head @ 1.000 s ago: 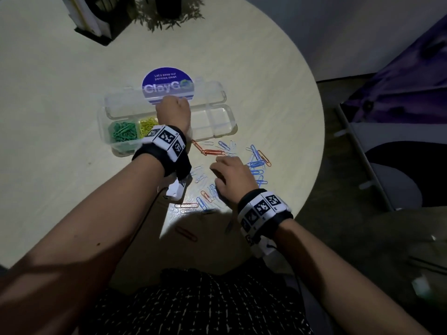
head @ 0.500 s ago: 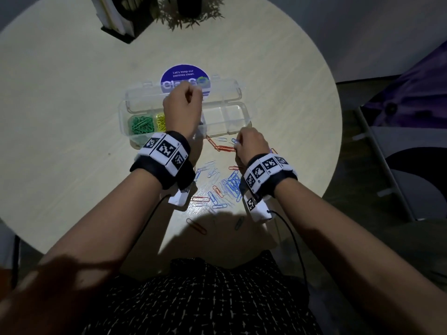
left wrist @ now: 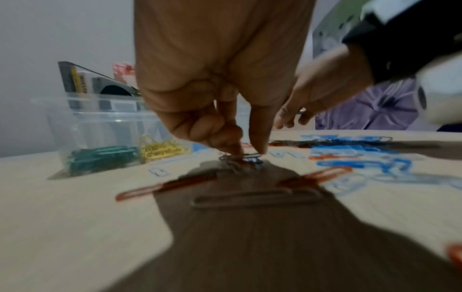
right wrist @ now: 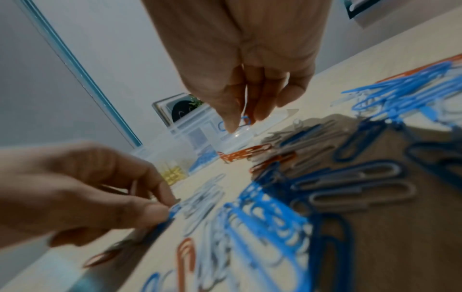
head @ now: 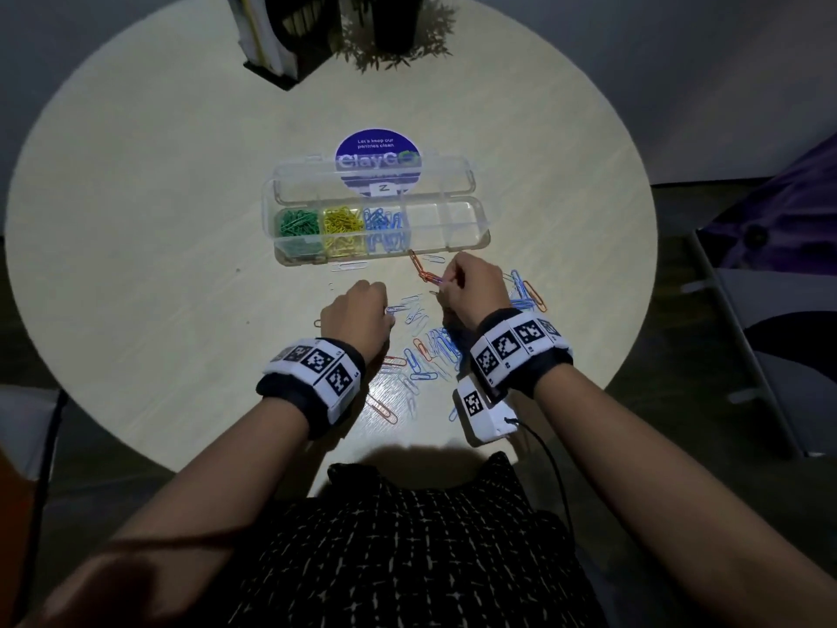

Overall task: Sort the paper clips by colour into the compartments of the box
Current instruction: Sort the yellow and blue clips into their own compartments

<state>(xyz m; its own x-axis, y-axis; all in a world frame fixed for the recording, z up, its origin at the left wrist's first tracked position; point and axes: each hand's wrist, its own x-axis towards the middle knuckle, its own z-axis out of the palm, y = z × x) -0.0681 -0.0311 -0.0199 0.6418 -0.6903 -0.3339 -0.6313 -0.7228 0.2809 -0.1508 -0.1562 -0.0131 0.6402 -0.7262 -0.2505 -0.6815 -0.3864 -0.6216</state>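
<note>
Picking clips off table (head: 136, 219), both hands busy. Left hand (head: 358, 317) pinches blue clip (left wrist: 246, 157) flat on table. Right hand (head: 471, 283) holds few clips between curled fingers. Loose clips (head: 435, 351) near; box (head: 471, 219) far. Clips light, thin, slippery, tangle easily; best pinch by looped end.

A pool of overhead light falls on the round table (head: 136, 247) while the surroundings stay dim; both wrist views are motion-blurred, with a dark shadow beneath the left hand (left wrist: 215, 79), perhaps its own
</note>
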